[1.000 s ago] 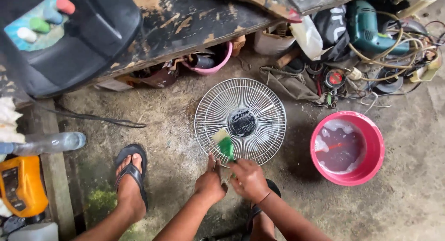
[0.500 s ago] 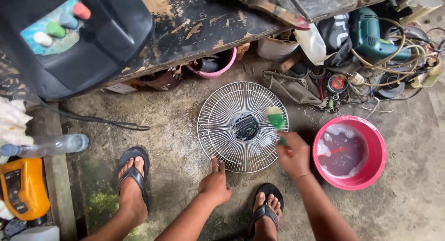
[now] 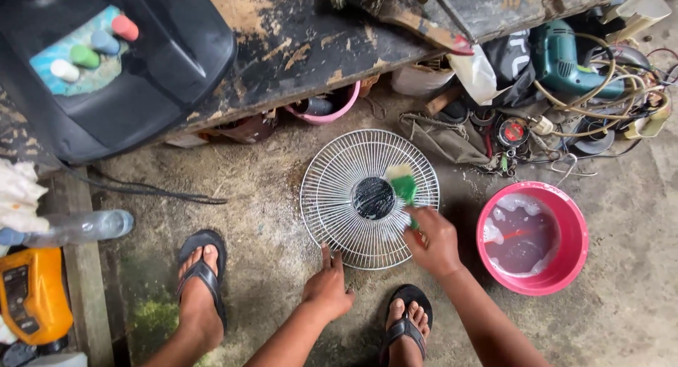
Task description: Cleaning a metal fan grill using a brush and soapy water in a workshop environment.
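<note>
The right hand (image 3: 432, 241) is clamped on a green-handled scrub brush (image 3: 404, 186), bristles at three o'clock of the round white wire fan guard (image 3: 369, 197) on the concrete floor; the left hand (image 3: 328, 288), fingers together, presses its six o'clock rim.

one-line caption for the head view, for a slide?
Right hand scrubs a round wire fan grille with a green brush; left hand steadies its rim beside a pink basin of soapy water.

Rough concrete floor (image 3: 233, 197), gritty, damp patches, moss spot lower left. Worn dark workbench (image 3: 318, 42) across top, paint flaking. Wooden plank (image 3: 81, 282) along left edge. Clutter under bench: tangled cables (image 3: 607, 92), green power drill (image 3: 565, 56), pink bowl (image 3: 332, 109). Daylight, soft, no hard shadows.
</note>
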